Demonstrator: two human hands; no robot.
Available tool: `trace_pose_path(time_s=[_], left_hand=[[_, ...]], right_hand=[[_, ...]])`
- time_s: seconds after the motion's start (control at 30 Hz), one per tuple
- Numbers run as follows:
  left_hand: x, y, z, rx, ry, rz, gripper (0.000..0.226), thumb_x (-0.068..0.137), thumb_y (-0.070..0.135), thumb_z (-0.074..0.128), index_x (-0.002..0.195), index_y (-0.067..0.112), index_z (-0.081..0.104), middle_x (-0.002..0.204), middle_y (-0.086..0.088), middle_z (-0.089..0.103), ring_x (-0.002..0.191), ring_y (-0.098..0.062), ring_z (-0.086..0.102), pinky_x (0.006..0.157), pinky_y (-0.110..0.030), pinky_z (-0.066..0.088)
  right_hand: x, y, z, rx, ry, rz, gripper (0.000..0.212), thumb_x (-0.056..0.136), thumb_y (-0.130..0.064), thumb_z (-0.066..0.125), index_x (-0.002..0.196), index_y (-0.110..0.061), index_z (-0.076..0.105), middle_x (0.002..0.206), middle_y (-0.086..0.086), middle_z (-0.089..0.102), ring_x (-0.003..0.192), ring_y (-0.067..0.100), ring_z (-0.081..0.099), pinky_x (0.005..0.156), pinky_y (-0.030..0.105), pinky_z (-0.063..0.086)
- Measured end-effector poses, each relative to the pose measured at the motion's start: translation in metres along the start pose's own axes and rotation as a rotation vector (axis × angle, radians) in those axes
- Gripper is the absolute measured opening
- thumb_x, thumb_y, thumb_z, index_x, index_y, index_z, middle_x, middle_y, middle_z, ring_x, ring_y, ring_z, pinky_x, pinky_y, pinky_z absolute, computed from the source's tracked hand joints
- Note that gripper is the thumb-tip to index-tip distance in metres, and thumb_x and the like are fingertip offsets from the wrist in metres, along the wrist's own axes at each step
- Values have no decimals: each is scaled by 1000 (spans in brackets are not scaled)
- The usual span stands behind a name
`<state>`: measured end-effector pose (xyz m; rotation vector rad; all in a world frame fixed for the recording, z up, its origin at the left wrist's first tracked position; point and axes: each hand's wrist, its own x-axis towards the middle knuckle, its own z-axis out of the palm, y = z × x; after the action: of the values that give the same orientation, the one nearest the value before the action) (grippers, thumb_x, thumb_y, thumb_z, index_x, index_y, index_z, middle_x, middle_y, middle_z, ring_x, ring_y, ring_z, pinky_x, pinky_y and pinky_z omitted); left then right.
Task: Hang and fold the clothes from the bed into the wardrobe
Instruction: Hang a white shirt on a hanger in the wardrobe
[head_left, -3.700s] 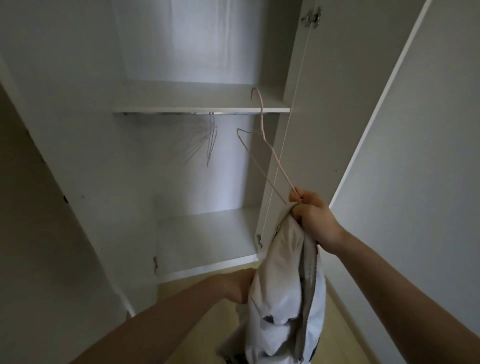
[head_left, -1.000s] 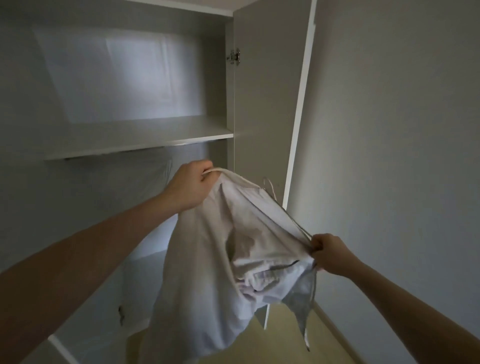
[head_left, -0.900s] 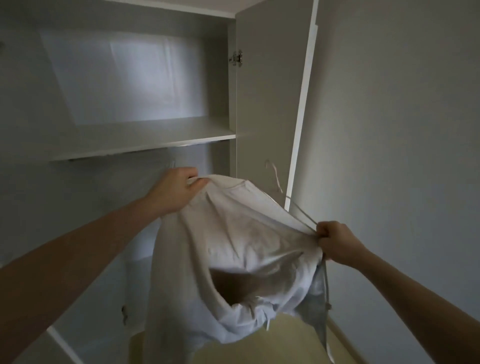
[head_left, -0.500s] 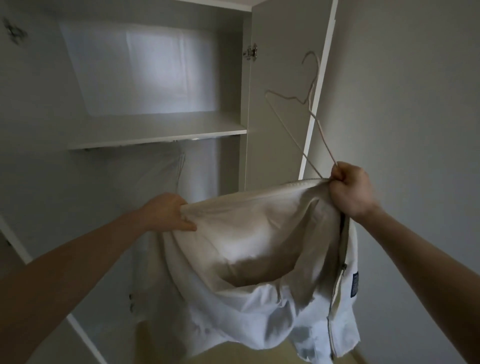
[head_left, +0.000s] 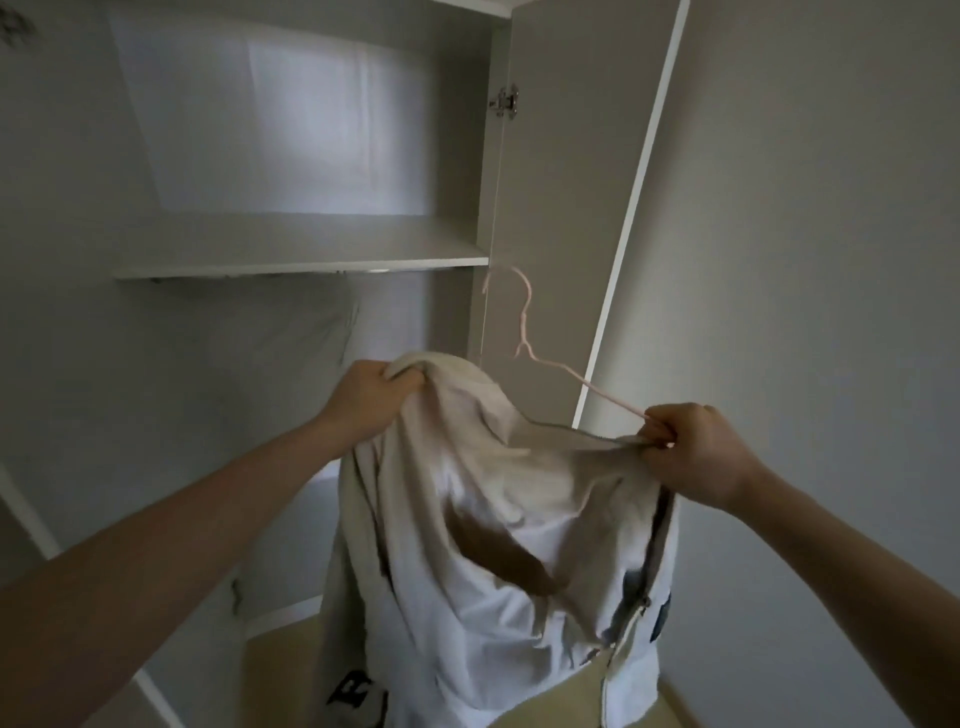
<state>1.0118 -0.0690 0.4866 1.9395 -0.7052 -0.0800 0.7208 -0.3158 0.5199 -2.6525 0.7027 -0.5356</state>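
A white zip-up jacket (head_left: 498, 597) hangs in front of me, spread between both hands before the open wardrobe (head_left: 291, 249). My left hand (head_left: 371, 397) grips the jacket's upper left edge. My right hand (head_left: 691, 452) pinches the jacket's right edge together with one arm of a thin pink wire hanger (head_left: 524, 332). The hanger's hook points up by the wardrobe door; its left arm is hidden under the cloth.
A white shelf (head_left: 311, 260) crosses the wardrobe above the hanging space, with a rail under it. The open wardrobe door (head_left: 566, 197) stands just behind the hanger. A plain wall (head_left: 810, 260) fills the right side. Wood floor (head_left: 280, 670) shows below.
My right hand has dropped lower and the hanger has tipped down and left, with its left arm now under the jacket. My left hand has lifted the jacket's left edge higher.
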Motion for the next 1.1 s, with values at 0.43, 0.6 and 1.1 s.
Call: trace_pose_path(time_s=[0.43, 0.6, 1.1], left_hand=[[-26, 81, 17, -46, -383, 335, 40, 76, 35, 75, 61, 7, 51, 57, 0, 40, 55, -10, 37, 53, -26, 33], [-39, 9, -10, 336, -413, 314, 36, 70, 62, 79, 61, 35, 57, 55, 17, 52, 52, -2, 47, 52, -16, 34], [-95, -199, 8, 612, -224, -172, 54, 97, 47, 62, 51, 21, 48, 53, 5, 49, 53, -4, 51, 51, -21, 34]], right_hand=[[14, -86, 60, 673, -21, 33, 46, 71, -15, 78, 68, -23, 33, 50, -17, 39, 48, 7, 34, 49, 26, 33], [30, -106, 60, 711, 23, 4, 43, 75, 6, 55, 64, -25, 27, 53, -14, 31, 49, 10, 26, 41, 23, 28], [41, -108, 59, 516, 57, -24, 44, 73, 8, 54, 61, -23, 26, 55, -13, 28, 59, 12, 24, 51, 27, 22]])
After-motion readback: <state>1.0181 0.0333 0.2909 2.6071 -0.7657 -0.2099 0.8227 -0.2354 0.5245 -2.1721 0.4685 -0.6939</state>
